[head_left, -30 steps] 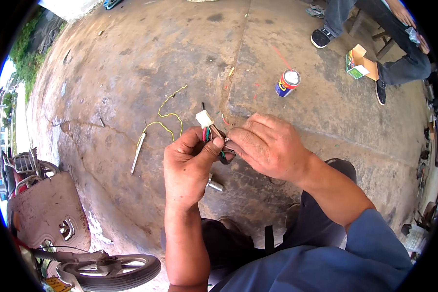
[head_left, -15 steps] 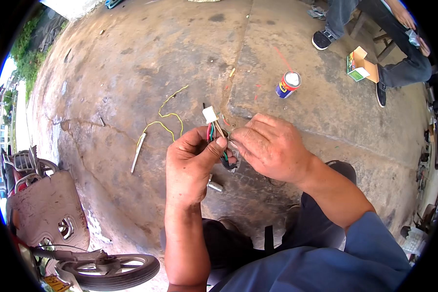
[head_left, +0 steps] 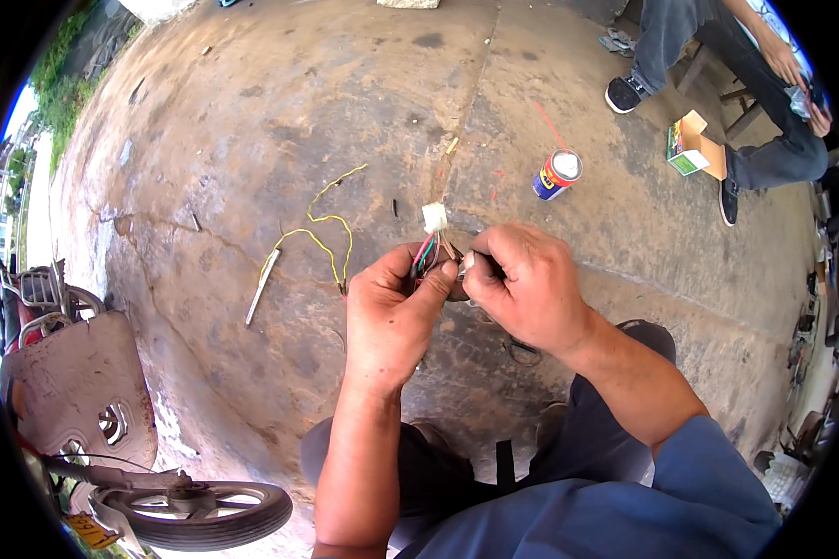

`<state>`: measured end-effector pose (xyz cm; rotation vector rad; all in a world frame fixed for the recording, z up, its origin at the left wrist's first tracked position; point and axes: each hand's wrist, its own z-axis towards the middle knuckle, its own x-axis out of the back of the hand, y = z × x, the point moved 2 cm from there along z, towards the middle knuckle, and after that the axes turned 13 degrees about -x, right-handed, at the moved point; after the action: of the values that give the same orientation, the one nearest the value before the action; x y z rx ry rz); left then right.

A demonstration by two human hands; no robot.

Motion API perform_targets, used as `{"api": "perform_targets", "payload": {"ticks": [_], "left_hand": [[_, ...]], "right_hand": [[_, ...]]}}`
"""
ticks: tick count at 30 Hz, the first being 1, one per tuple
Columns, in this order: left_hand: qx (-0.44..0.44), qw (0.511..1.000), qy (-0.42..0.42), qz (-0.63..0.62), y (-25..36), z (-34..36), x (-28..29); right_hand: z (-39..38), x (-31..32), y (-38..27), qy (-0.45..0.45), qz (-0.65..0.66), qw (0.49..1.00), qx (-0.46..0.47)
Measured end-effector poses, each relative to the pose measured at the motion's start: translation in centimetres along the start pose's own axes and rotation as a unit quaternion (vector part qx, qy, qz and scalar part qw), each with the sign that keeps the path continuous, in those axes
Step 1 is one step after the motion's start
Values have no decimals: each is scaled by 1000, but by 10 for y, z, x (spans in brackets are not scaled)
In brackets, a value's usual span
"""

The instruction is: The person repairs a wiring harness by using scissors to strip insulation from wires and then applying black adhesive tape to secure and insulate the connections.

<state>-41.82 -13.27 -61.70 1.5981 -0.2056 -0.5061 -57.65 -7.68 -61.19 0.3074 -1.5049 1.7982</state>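
My left hand [head_left: 393,312] pinches a bundle of thin wires [head_left: 426,248], pink, green and brownish, between thumb and fingers. The wires run up into a white plastic connector [head_left: 434,217] just beyond my fingertips. Close against it, my right hand [head_left: 536,291] is closed, its thumb and curled forefinger pressed together at the wires on the right side. What exactly sits in that pinch is too small and partly hidden to make out. A loose yellow wire [head_left: 329,220] lies on the floor to the left, beside a slim silver rod [head_left: 263,287].
A blue and red spray can [head_left: 557,177] with a red straw stands ahead on the right. Beyond it are an open cardboard box [head_left: 694,147] and a seated person's leg [head_left: 667,42]. A motorcycle wheel [head_left: 205,515] occupies the lower left of the concrete floor [head_left: 280,121].
Both hands and the connector have shifted slightly right in view. My right fingers, extended before, are now curled with the thumb showing. The wires' dark lower end is now mostly hidden.
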Motion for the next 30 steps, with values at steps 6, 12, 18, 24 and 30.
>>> {"api": "perform_targets", "payload": {"ticks": [6,12,18,24,30], "left_hand": [[11,999,5,36,-4,1,9],[34,993,51,-99,15,4,2],[54,984,9,-172,19,-1,8],[70,975,-16,-210,17,0,1],[104,970,-17,-217,12,-2,-2]], "right_hand": [[4,2,13,-210,190,929,-237],[6,-12,43,-322,527,741,-262],[0,-25,30,-358,641,613,-291],[1,-28,37,-382,646,622,-222],[-2,-25,37,-375,664,603,-234]]}}
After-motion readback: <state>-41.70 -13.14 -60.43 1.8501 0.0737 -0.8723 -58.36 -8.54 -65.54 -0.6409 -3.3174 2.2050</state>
